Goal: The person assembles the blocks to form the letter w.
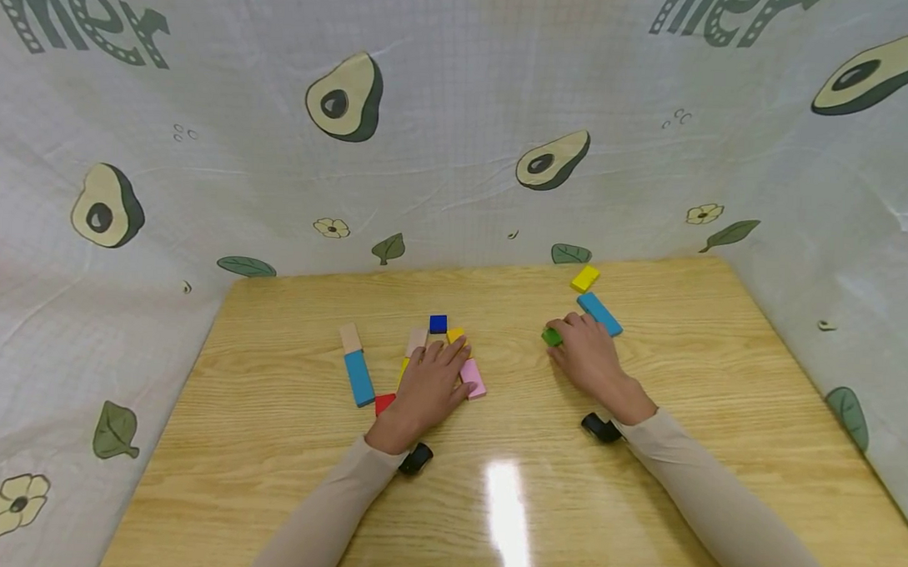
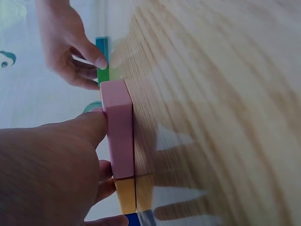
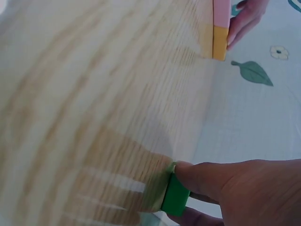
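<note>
My left hand (image 1: pixel 429 389) lies over a cluster of flat wooden blocks, fingers spread. Its thumb touches the pink block (image 1: pixel 472 378), and its fingertips are at the orange-yellow block (image 1: pixel 455 335) butted against the pink one's end. Just beyond sits a dark blue block (image 1: pixel 438 324). A pale wood block (image 1: pixel 417 341) and a red block (image 1: pixel 385 404) show beside the hand, which partly hides a yellow block (image 1: pixel 403 371). My right hand (image 1: pixel 588 355) pinches a small green block (image 3: pixel 176 195) between thumb and fingers, low over the table.
Left of the cluster, a light blue block (image 1: pixel 359 378) and a pale wood block (image 1: pixel 350 338) lie end to end. Past my right hand are another light blue block (image 1: pixel 600 314) and a yellow block (image 1: pixel 585 278). A patterned cloth (image 1: pixel 443 166) walls the table (image 1: pixel 267 477).
</note>
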`<state>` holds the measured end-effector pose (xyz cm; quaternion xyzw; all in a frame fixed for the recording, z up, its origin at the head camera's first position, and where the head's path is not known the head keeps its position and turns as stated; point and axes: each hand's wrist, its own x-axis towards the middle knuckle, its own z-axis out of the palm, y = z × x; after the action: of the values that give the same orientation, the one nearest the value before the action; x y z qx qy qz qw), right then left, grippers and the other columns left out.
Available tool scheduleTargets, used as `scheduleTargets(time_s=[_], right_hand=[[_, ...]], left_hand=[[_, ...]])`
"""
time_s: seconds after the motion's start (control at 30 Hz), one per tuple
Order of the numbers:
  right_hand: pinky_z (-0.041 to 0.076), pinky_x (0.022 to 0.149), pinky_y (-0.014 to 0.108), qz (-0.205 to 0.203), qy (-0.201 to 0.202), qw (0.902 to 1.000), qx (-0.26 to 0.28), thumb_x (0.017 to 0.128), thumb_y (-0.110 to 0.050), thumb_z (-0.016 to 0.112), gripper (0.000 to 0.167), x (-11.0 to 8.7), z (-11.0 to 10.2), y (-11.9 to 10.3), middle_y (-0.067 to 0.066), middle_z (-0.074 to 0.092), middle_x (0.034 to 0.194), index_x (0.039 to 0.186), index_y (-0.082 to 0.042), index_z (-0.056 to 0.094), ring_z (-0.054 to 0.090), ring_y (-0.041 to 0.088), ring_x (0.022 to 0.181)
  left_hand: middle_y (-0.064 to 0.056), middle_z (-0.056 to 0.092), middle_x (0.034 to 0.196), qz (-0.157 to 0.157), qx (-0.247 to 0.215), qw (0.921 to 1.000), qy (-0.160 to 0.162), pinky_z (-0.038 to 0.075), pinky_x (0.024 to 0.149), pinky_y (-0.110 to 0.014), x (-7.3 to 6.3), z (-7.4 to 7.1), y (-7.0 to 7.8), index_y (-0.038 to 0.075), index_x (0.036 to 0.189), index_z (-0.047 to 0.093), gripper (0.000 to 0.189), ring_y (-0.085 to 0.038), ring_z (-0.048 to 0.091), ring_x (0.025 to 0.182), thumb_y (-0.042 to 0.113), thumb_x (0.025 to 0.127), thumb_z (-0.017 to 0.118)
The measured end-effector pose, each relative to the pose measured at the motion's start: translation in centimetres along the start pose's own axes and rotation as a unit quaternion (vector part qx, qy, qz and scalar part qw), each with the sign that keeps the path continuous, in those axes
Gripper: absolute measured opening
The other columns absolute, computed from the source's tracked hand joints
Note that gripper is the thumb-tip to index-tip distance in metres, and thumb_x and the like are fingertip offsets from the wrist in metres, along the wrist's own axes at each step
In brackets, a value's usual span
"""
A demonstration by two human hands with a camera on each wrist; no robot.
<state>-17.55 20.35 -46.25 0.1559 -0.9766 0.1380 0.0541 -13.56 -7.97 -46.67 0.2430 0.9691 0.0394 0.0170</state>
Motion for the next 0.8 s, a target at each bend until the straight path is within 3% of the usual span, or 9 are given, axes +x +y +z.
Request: scheduleTargets(time_s=[0.13, 0.37, 0.8], right_hand=[[0.053, 0.083, 0.054, -0.015, 0.008, 0.9999, -0.002, 0.091, -0.009, 0.084, 0.036, 0.0, 0.1, -0.3, 0.02, 0.071, 0.11, 0.124, 0.0, 0.074, 0.062, 0.041, 0.102], [0.056, 0.082, 0.053, -0.046, 0.009, 0.9988, 0.009, 0.088, 0.005, 0.076, 0.033, -0.4, 0.1, -1.3, 0.018, 0.073, 0.11, 0.12, -0.001, 0.076, 0.065, 0.04, 0.101], [0.057, 0.092, 0.05, -0.118, -0.022, 0.9915, 0.05, 0.085, -0.001, 0.085, 0.038, -2.2, 0.0, -4.7, 0.011, 0.076, 0.116, 0.123, -0.004, 0.076, 0.066, 0.034, 0.109]], left_hand=[[-0.004, 0.042, 0.168, -0.001, -0.003, 1.0, 0.003, 0.038, 0.115, -0.052, 0.0, 0.0, 0.0, 0.013, 0.159, 0.05, 0.061, -0.033, 0.045, 0.146, 0.046, 0.108, 0.06], [-0.004, 0.041, 0.169, -0.002, -0.002, 1.0, -0.004, 0.038, 0.116, -0.053, 0.0, 0.2, 0.0, 0.014, 0.16, 0.048, 0.062, -0.033, 0.044, 0.147, 0.046, 0.108, 0.059], [-0.002, 0.038, 0.17, -0.009, 0.002, 0.9999, -0.013, 0.037, 0.117, -0.053, 0.0, 0.2, 0.0, 0.016, 0.162, 0.047, 0.062, -0.033, 0.043, 0.149, 0.047, 0.109, 0.057]])
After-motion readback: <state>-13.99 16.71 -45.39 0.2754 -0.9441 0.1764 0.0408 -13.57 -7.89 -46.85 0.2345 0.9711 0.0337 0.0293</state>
